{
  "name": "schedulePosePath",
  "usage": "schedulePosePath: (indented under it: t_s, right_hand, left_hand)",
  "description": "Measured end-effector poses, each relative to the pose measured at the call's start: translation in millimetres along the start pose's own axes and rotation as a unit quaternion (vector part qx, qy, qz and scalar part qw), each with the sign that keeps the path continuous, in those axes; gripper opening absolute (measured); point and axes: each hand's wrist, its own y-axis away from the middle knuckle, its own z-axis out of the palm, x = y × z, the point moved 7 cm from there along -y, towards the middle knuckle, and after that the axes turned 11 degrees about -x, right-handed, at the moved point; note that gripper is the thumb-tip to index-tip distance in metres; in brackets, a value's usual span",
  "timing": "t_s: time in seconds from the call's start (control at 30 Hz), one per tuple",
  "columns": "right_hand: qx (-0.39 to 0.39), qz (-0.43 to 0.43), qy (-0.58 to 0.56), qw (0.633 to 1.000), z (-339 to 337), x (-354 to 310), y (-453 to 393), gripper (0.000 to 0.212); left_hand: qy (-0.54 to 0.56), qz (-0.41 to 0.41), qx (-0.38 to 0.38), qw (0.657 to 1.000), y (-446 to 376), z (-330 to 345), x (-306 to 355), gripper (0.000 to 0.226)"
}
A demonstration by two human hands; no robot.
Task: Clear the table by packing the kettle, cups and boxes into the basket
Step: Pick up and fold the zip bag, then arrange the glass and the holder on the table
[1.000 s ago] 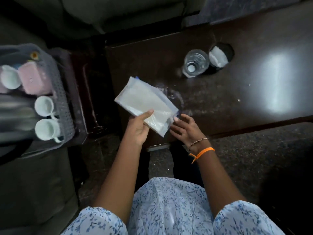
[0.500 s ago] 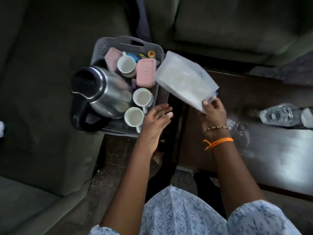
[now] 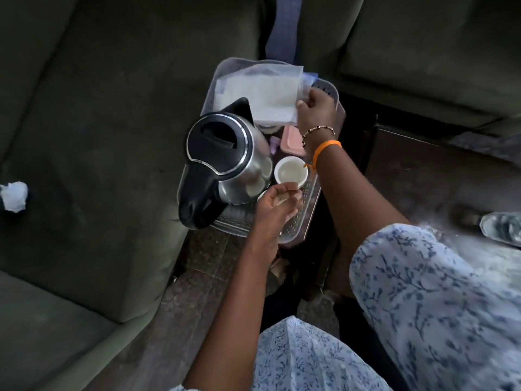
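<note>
right hand (image 3: pixel 317 108) holds plastic bag (image 3: pixel 262 91) over basket (image 3: pixel 307 204); kettle (image 3: pixel 228 159) inside

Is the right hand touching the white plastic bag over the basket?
Touching. The head view shows the right hand gripping the white plastic bag by its near corner, over the basket.

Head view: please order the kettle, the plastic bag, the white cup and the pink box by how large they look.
1. kettle
2. plastic bag
3. white cup
4. pink box, partly hidden by the right hand, so its rank is unsure.
</note>
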Motion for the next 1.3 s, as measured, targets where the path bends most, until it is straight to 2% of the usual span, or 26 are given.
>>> schedulePosePath:
  t_s: [0.07, 0.23, 0.33, 0.6, 0.73, 0.87, 1.17, 1.3]
  right_hand:
    - [-0.015, 0.023, 0.062, 0.998, 3, 2, -1, 0.024]
    - [0.074, 0.043, 0.081, 0.993, -23, 14, 9, 0.034]
    - [0.026, 0.060, 0.133, 0.989, -25, 20, 12, 0.023]
    - [0.022, 0.049, 0.041, 0.998, -76, 71, 65, 0.013]
    - [0.031, 0.078, -0.040, 0.996, -120, 128, 106, 0.011]
    - [0.034, 0.109, -0.081, 0.990, -181, 194, 153, 0.012]
    - [0.117, 0.203, -0.101, 0.967, -373, 360, 222, 0.012]
    - [0.132, 0.215, -0.080, 0.964, -439, 402, 217, 0.016]
  left_hand:
    - [-0.008, -0.005, 0.001, 1.000, 0, -3, 2, 0.022]
    - [-0.017, -0.009, 0.014, 1.000, -1, -8, 4, 0.020]
    - [-0.027, -0.002, 0.021, 0.999, 0, -8, 5, 0.016]
    - [-0.046, 0.013, 0.027, 0.999, 3, 37, -11, 0.018]
    - [-0.061, 0.008, 0.021, 0.998, 9, 79, -40, 0.019]
    - [-0.062, -0.029, 0.019, 0.997, 12, 139, -101, 0.019]
    - [-0.149, -0.142, -0.072, 0.976, 5, 317, -259, 0.013]
    - [-0.188, -0.147, -0.069, 0.969, -9, 368, -284, 0.029]
